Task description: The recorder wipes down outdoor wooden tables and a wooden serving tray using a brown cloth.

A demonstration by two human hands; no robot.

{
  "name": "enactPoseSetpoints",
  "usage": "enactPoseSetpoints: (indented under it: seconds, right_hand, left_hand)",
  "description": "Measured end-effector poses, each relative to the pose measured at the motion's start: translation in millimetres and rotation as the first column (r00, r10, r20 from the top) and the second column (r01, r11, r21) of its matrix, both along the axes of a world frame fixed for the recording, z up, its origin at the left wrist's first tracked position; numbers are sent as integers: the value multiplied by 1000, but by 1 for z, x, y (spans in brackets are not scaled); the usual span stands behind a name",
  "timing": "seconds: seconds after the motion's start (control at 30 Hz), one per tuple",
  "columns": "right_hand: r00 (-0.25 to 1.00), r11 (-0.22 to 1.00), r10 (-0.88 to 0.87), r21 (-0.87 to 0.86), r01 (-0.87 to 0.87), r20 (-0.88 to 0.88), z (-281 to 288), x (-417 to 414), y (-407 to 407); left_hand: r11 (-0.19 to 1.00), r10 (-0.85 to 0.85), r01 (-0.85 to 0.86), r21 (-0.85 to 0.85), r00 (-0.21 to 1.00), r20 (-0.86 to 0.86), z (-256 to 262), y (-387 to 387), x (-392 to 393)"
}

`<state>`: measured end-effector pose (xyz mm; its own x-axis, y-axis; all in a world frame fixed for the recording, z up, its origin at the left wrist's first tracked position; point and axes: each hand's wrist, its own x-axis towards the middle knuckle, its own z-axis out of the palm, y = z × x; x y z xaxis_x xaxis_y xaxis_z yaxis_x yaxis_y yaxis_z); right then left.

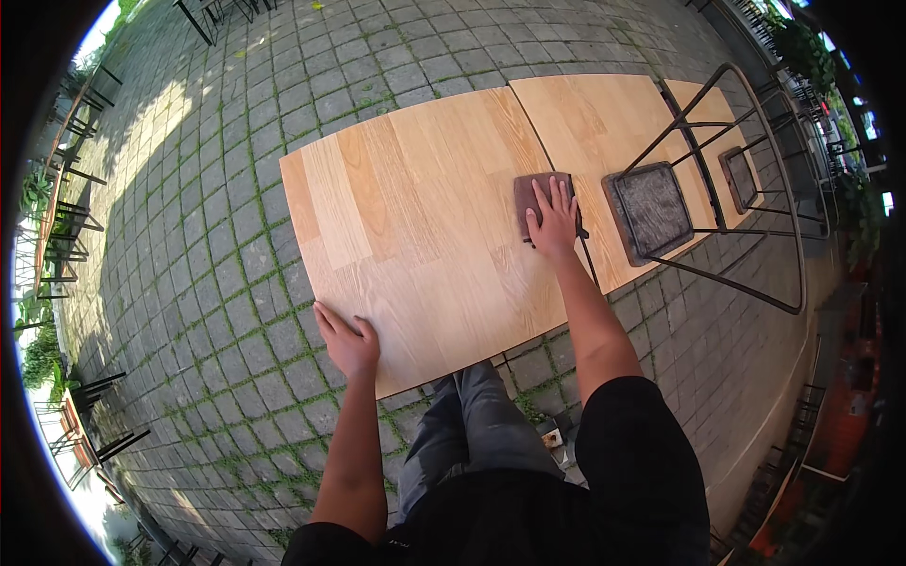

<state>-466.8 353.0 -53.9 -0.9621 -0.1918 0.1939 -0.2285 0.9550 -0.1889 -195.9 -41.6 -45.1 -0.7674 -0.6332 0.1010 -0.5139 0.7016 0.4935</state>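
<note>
A wood-patterned tabletop (425, 240) lies before me. My right hand (553, 218) presses flat, fingers spread, on a folded brown cloth (527, 194) near the seam with the adjoining table. Some dark strands or frayed bits show at the cloth's lower and right edges. My left hand (348, 341) rests at the left edge of the tabletop, near its front corner, thumb on the surface and the other fingers along the edge; it holds no loose object.
An upturned metal-framed stool (650, 212) rests its dark seat on the adjoining table (587, 113). A second dark seat (738, 180) lies farther right. Paving with grassy joints (233, 283) surrounds the tables. Benches and tables (60, 156) stand far left.
</note>
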Motion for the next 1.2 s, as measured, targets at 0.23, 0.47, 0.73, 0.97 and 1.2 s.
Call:
enactPoseSetpoints:
  seconds: [0.23,0.47,0.73,0.97,1.2]
  right_hand:
    - [990,992,-117,64,112,79,-7,41,-131]
    - [981,975,187,-130,-179,49,-3,138,-340]
    - [954,936,297,-208,-283,42,-4,181,-399]
    - [938,902,346,-282,-326,23,3,146,-288]
    - [986,976,163,-144,-164,-16,12,64,-77]
  left_hand:
    - [999,-29,26,-32,997,-71,0,-4,0]
    - [990,38,-6,142,974,-222,-2,-9,4]
    - [836,258,-164,524,960,-111,-9,-14,44]
    - [914,260,-257,315,965,31,-12,9,81]
    - [932,304,-336,136,930,207,7,23,66]
